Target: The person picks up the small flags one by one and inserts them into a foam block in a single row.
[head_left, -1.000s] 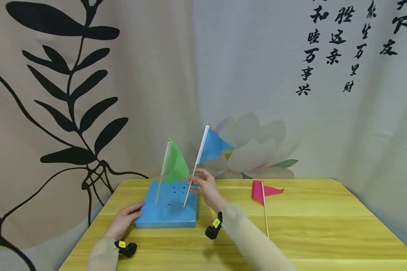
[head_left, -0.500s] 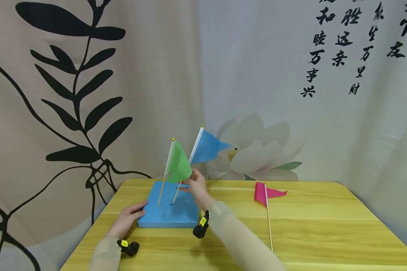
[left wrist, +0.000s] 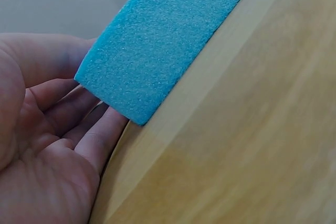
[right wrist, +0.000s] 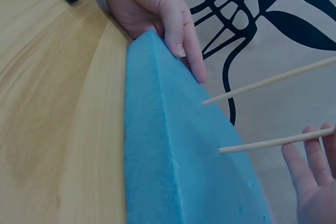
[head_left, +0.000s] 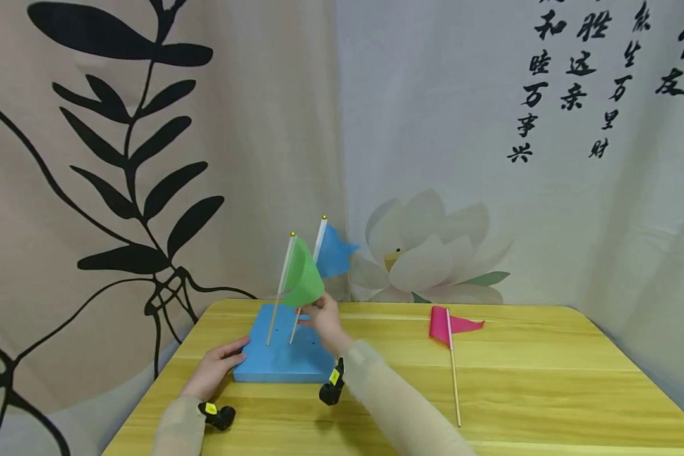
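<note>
A blue foam board [head_left: 285, 366] with small holes lies on the table. My left hand [head_left: 213, 369] rests against its left edge, fingers fairly straight; the left wrist view shows the fingers [left wrist: 107, 137] touching the board's corner. My right hand [head_left: 325, 322] holds the wooden stick of a blue flag [head_left: 335, 254], whose lower end meets the board's top, as the right wrist view also shows. Left of it, a green flag [head_left: 302, 275] stands in the board, leaning slightly, and its cloth covers part of the blue flag's stick.
A pink flag [head_left: 441, 325] lies on the wooden table [head_left: 524, 373], right of the right arm. Behind the table hangs a curtain [head_left: 273, 126] printed with dark leaves, a lotus and characters.
My right hand has moved left with the blue flag, which is now lower and closer to the green flag, its stick end at a different spot. My left hand stays at the board's edge.
</note>
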Tool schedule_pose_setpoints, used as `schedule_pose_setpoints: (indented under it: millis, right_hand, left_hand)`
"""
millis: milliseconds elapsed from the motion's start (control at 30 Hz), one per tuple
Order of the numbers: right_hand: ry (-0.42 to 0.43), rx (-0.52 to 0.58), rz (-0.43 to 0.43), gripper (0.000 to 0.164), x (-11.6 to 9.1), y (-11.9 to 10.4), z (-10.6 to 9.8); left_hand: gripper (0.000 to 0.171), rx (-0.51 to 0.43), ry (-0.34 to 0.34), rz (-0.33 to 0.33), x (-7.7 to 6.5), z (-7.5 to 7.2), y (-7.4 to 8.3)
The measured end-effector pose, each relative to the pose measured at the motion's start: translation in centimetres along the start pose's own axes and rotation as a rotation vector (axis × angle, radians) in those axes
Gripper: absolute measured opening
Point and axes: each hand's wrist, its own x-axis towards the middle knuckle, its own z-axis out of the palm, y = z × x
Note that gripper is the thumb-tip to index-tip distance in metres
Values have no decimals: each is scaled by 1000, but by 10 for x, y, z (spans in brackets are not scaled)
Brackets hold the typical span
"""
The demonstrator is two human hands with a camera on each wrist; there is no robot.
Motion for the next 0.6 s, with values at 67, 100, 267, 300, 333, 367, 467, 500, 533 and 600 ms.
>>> schedule_pose_setpoints:
  millis: [67, 100, 267, 300, 333, 367, 467, 500, 533, 600]
  right_hand:
    - [-5, -11, 0, 19, 0, 2, 0]
    - [-8, -13, 1, 19, -1, 3, 0]
    - [-39, -28, 7, 16, -3, 6, 0]
    - [-45, -31, 10, 16, -3, 7, 0]
    - [-54, -34, 13, 18, -3, 7, 0]
    - [-64, -39, 17, 19, -4, 7, 0]
    - [-79, -59, 27, 23, -5, 8, 0]
    - [-80, -63, 28, 24, -5, 8, 1]
    - [-85, -69, 27, 26, -6, 8, 1]
    - [-88, -74, 26, 26, -5, 9, 0]
  left_hand:
    - [51, 2, -6, 1, 0, 0, -1]
    - [51, 1, -7, 1, 0, -1, -1]
    - [52, 4, -13, 12, 0, -1, -1]
    - [52, 2, -9, 12, 0, -1, -1]
    - [52, 3, -7, 12, 0, -1, -1]
    - [52, 1, -6, 10, 0, -1, -1]
    - [52, -3, 1, 2, 0, 0, -1]
    - [51, -5, 3, -2, 0, 0, -1]
    - [52, 6, -1, 3, 0, 0, -1]
    - [52, 4, 4, -2, 0, 0, 0]
